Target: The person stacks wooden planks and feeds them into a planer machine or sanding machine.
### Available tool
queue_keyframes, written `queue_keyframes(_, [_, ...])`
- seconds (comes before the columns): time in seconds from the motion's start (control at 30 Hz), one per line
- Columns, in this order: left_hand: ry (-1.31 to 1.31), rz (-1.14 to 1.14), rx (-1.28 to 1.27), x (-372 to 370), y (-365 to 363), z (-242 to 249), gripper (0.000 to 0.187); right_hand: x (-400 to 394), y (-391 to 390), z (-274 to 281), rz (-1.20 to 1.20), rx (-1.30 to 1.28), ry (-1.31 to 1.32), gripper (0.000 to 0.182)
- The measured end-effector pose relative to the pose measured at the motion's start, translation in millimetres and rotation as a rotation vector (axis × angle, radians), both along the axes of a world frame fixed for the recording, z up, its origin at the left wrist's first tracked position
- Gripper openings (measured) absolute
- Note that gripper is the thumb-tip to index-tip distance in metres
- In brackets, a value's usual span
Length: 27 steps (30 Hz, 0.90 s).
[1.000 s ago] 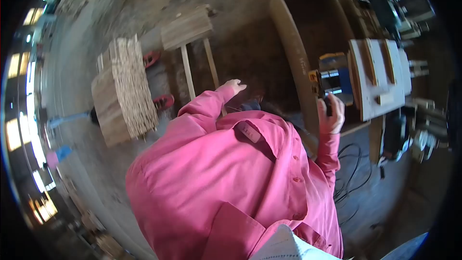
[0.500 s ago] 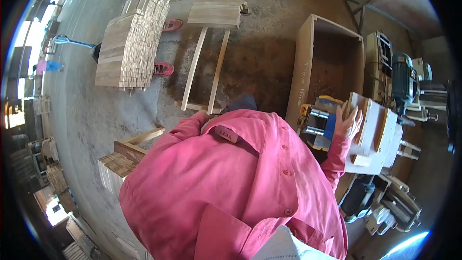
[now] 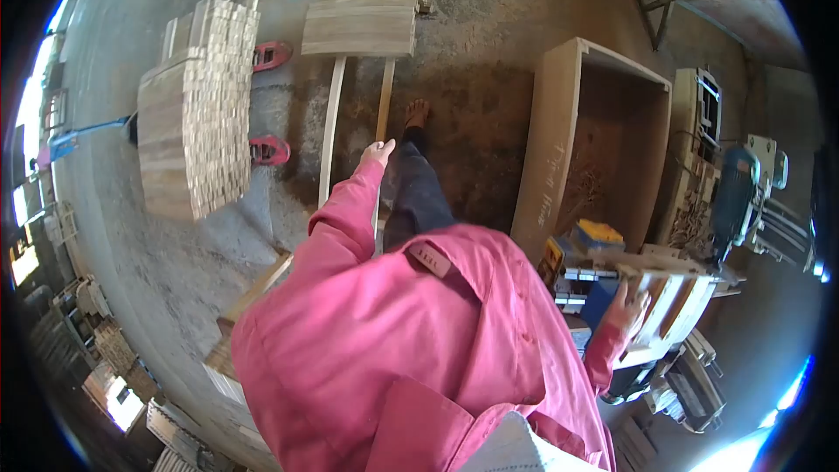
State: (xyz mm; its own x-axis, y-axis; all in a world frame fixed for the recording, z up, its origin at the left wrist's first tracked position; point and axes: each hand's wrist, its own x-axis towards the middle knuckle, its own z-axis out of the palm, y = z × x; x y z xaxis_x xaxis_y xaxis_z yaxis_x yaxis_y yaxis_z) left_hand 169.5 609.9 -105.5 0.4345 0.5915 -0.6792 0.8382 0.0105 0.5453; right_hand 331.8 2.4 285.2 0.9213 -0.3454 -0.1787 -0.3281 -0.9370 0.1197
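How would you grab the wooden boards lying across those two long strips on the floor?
Probably by the two short ends, coming from the near side, where the left hand is. The wooden boards lie flat and crosswise on the long strips, with both ends sticking out past them, which should leave somewhere to grip.

- Grey, stained floor [image 3: 485,0] is stretching toward twelve o'clock.
- White light [image 3: 39,79] is glaring at ten o'clock.
- Another glow [image 3: 743,454] is shining at four o'clock.

The panel [image 3: 671,301] is whitish (the shirt [image 3: 419,323], plain pink).
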Motion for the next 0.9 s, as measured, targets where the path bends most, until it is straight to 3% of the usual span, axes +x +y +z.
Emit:
queue_keyframes(0.1, [-0.103,-0.028,0.047,81.0,73.1,-60.8,0.075,17.8,31.4,1.0,-0.138,-0.068,0.011,0.092])
queue_keyframes(0.17, [-0.066,0.092,0.006,114.6,120.0,-145.9,0.071,29.0,-3.1,-10.1,-0.227,-0.046,0.149,0.092])
queue_keyframes(0.23, [-0.148,0.334,-0.099,152.7,154.3,-191.1,0.070,53.1,16.5,4.0,-0.386,-0.069,0.362,0.089])
queue_keyframes(0.3, [0.005,0.499,-0.091,163.7,204.4,-293.0,0.078,67.6,42.1,-15.8,-0.383,-0.157,0.408,0.089])
queue_keyframes(0.33, [0.037,0.499,-0.107,182.3,218.4,-276.2,0.078,72.3,34.3,-18.2,-0.359,-0.203,0.421,0.089])
queue_keyframes(0.37, [-0.095,0.873,-0.351,213.5,231.4,-243.4,0.108,75.7,34.8,-25.5,-0.328,-0.245,0.431,0.089])
queue_keyframes(0.4, [-0.194,0.967,-0.401,225.3,247.8,-240.8,0.118,109.6,30.0,-54.1,-0.297,-0.283,0.442,0.089])
queue_keyframes(0.43, [-0.292,1.055,-0.451,229.8,257.6,-249.0,0.132,70.0,20.3,-21.3,-0.273,-0.322,0.453,0.089])
queue_keyframes(0.47, [-0.317,1.131,-0.457,229.5,270.4,-276.3,0.128,24.6,15.0,23.2,-0.253,-0.361,0.464,0.088])
queue_keyframes(0.53, [-0.323,1.205,-0.469,229.4,297.2,-325.4,0.125,36.7,24.9,4.1,-0.213,-0.432,0.478,0.088])
queue_keyframes(0.63, [-0.419,1.239,-0.499,233.0,314.8,-363.0,0.136,34.4,18.4,7.4,-0.161,-0.530,0.490,0.088])
queue_keyframes(0.73, [-0.712,1.106,-0.504,240.4,320.0,-376.8,0.115,32.4,8.5,20.2,-0.096,-0.598,0.481,0.088])
queue_keyframes(0.9, [-0.748,1.114,-0.522,242.6,317.1,-380.4,0.102,37.6,5.3,-30.1,-0.015,-0.677,0.433,0.087])
